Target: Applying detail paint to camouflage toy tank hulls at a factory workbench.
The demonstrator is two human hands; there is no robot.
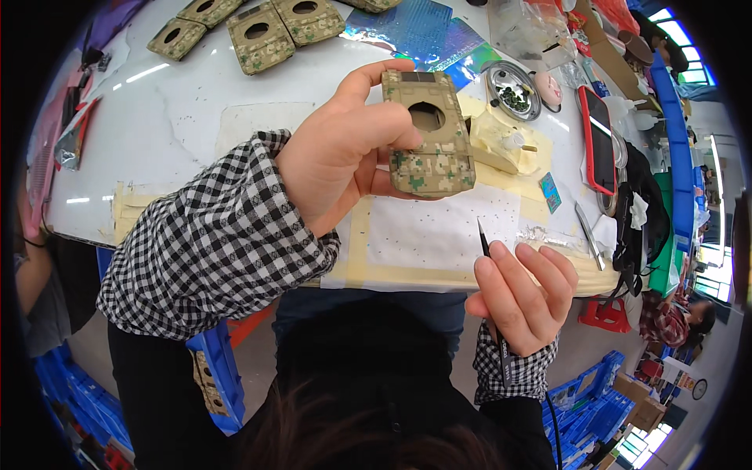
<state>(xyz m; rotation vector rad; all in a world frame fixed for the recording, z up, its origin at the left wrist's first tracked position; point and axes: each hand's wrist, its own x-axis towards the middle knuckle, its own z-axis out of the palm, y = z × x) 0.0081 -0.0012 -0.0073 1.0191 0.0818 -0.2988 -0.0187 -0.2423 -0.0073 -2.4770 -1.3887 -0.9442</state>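
My left hand [345, 141] grips a camouflage-patterned toy tank hull [431, 160] by its left side, thumb on top and fingers around the edge. The hull has a round opening in its upper face and a dark panel at its far end. To the right and nearer, my right hand [529, 298] holds black tweezers [484, 239], their fine tip pointing up and away, apart from the hull. Below the hull lies a white paper sheet [439, 235] dotted with small dark specks.
More camouflage hulls [262, 35] lie at the far left. Shiny holographic sheets [423, 35], a metal dish [513, 90] with small green pieces, a red-cased phone [597, 141] and metal tweezers [589, 235] occupy the right side. Blue crates [587, 403] stand below table height. Another person sits at left.
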